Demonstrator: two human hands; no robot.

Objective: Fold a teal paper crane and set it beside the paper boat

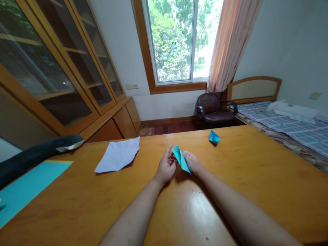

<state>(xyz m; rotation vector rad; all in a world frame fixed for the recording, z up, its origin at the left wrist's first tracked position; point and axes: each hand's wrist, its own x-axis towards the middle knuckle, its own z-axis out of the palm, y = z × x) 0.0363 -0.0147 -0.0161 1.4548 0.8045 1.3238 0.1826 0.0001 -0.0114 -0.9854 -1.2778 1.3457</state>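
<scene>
Both my hands meet over the middle of a wooden table (251, 177). Between them is a folded piece of blue paper (181, 159), narrow and pointed toward me. My left hand (166, 167) pinches its left side with the fingertips. My right hand (192, 162) grips its right edge. A small finished blue paper boat (214, 137) sits on the table farther away, to the right of my hands, untouched.
A creased white sheet of paper (119, 155) lies to the left. A teal sheet (28, 186) covers the table's left end, beside a dark padded armrest (33, 153). Beyond the table stand a glass-door cabinet (64, 68), a brown chair (212, 107) and a bed (289, 126).
</scene>
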